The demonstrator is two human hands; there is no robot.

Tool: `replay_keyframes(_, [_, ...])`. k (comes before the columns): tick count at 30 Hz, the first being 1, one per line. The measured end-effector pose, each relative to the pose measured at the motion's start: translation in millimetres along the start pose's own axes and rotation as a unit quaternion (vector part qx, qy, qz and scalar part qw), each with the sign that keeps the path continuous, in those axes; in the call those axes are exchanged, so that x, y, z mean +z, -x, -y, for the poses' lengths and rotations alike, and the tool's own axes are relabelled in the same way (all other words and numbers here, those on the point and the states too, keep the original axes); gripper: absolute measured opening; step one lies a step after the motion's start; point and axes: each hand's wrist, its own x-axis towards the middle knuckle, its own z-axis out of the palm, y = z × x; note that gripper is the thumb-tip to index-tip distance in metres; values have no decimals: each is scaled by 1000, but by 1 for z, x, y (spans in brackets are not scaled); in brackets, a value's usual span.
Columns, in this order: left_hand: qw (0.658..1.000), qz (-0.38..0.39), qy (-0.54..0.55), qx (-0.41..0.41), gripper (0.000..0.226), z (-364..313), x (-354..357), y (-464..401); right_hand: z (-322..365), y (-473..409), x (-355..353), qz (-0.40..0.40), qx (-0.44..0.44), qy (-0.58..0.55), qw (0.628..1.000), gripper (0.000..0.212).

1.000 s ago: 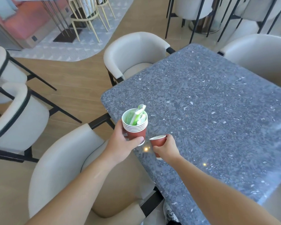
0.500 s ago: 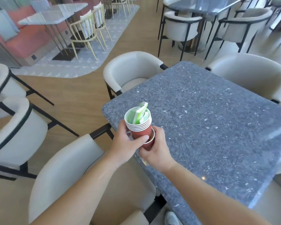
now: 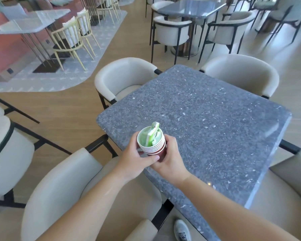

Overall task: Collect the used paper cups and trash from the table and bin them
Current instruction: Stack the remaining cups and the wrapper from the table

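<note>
Two hands meet over the near corner of the grey speckled surface (image 3: pixel 207 122). Nearest the camera, the left hand (image 3: pixel 135 159) wraps its fingers and thumb round the side of a stack of paper cups (image 3: pixel 152 145), and the right hand (image 3: pixel 170 159) curls round the lowest, red cup from the other side, so both are gripping the same stack. It stands nearly upright between the palms, its long axis pointing up with a slight lean away from the person, white rims nested one inside another. Green trash (image 3: pixel 152 134), seemingly wrappers, sticks out of the top cup's mouth. By my reading the cups are gathered and what remains is carrying them to a bin, which is nowhere in view. Since each hand already sits against the stack, either could take it alone; the loose wrappers ride high and could tip out if the stack tilts. Farther off stand cream armchairs (image 3: pixel 123 79) and another table (image 3: pixel 191 7).
</note>
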Motion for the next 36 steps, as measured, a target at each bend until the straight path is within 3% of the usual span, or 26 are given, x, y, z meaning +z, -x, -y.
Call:
replay_keyframes(7, [995,90,-21,-36,73,21,38,8,-18,36,-49,26,61,115,991,71])
replay_keyframes(16, [968,216,-74,-109,64,42,119,13,-66,94,-116,-8,159,198,967,63])
replay_keyframes(27, [948,148,-37,-281,44,56,209,34,-123,127,-182,64,225,171,957,62])
replay_keyframes(36, [948,62,-16,-312,38,58,240,61,-150,139,-201,155,197,174,952,69])
